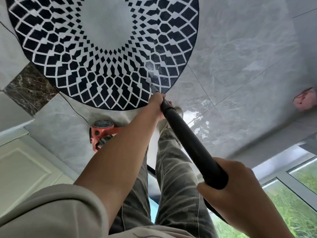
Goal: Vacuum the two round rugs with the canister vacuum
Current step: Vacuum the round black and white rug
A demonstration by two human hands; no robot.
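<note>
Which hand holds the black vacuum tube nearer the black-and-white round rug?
The left hand, low on the tube by the rug edge; the right hand holds its upper end.

This looks like a home. It has glossy grey floor tiles, a round rug at 11 o'clock, a panelled door at 8 o'clock.

The grey tiled floor bears a round rug, an orange canister near its rim, and a pink bundle by the floor's right edge.
</note>
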